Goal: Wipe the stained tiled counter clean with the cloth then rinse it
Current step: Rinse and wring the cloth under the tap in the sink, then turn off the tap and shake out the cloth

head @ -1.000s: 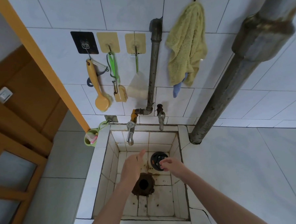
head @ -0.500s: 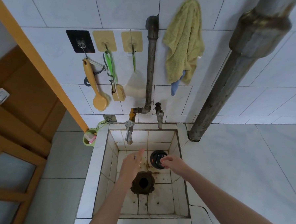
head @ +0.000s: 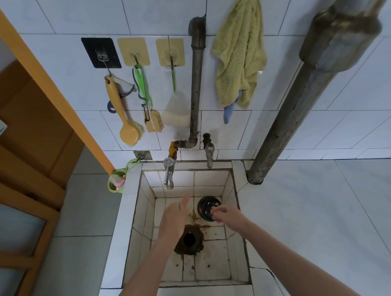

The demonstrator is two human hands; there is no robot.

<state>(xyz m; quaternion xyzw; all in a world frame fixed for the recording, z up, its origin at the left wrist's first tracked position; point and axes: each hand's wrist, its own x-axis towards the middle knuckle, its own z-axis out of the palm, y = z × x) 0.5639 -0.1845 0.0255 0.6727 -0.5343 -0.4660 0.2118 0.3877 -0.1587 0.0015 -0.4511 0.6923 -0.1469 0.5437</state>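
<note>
Fingers of L hand (head: 174,216) straight, holding nothing, tips toward tap (head: 168,174); R hand (head: 227,216) loosely curled over black disc (head: 204,206) in sink (head: 130,196), can't tell if pinching it; both forearms reach in over basin; cloth (head: 239,52) hangs on wall hook above, untouched; counter (head: 329,220) to R; wipe prob. not begun; next needs reach up to unhook cloth

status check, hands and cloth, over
Left hand open over sink. Right hand at black drain plug, grip unclear. Cloth hanging on wall, untouched. Nothing in the way.
</note>
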